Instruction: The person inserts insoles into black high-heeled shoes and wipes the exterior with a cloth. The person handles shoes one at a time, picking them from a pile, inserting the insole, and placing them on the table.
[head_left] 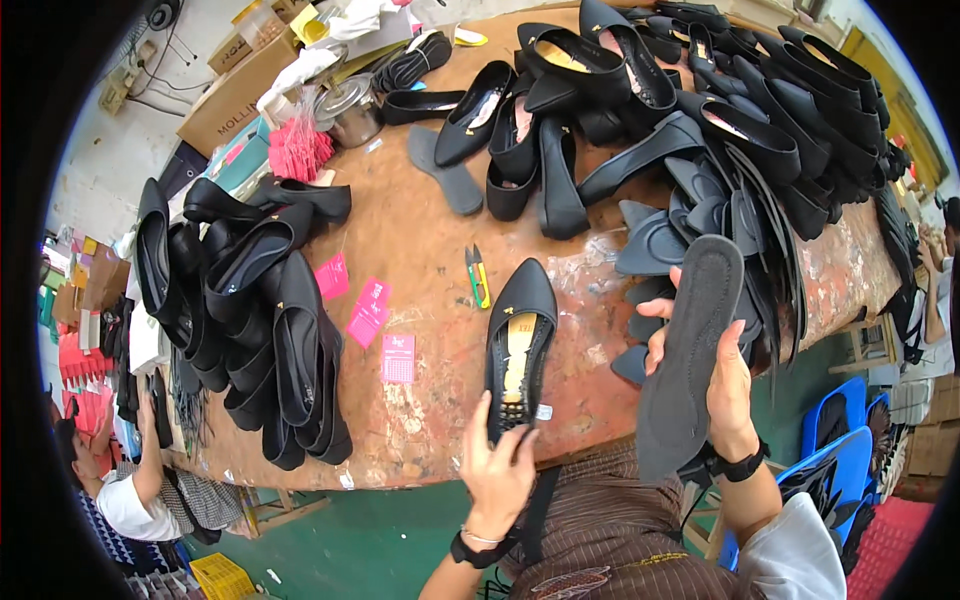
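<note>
A black pointed flat shoe [524, 300] with a small gold ornament lies at the table's near edge, toe pointing away from me. Its inside shows a yellowish strip. My left hand [497, 470] has its fingers around the shoe's heel end. Raised to the right, my right hand [735, 390] grips a dark grey insole [690, 350] between thumb and fingers; the insole stands nearly upright above the table. Behind it spreads a pile of loose dark insoles [655, 240], partly hidden by the held one. Yellow-green snips [478, 278] rest just beyond the shoe.
Black shoes pile up at the left [305, 350] and far right [820, 110]. Pink tags [398, 358] lie on the brown table [420, 260]. A metal pot [350, 108] and cardboard box [235, 100] stand at the back left. Blue chairs [840, 465] are at right; another person [130, 490] is at left.
</note>
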